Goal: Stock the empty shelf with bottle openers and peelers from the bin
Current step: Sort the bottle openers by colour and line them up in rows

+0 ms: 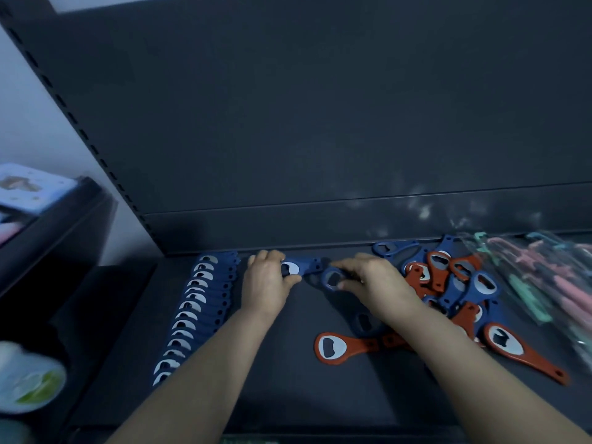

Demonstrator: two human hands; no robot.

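On the dark shelf [288, 395], a neat overlapping row of several blue bottle openers [198, 312] runs along the left side. My left hand [267, 280] grips one blue bottle opener [304, 266] by its head, near the back of the shelf. Just to its right, my right hand [374, 280] holds another blue opener [333, 279] by its handle. A loose heap of red and blue openers [448, 283] lies to the right. A single red opener [339, 347] rests flat in front of my right forearm. Bagged pastel peelers [544, 277] lie at the far right.
The shelf's dark back panel [320, 123] rises right behind my hands. A slotted upright [80, 133] borders the left side. Beyond it stands a neighbouring shelf with a pale box [28, 187]. A blurred white and green container [28, 379] is at the lower left.
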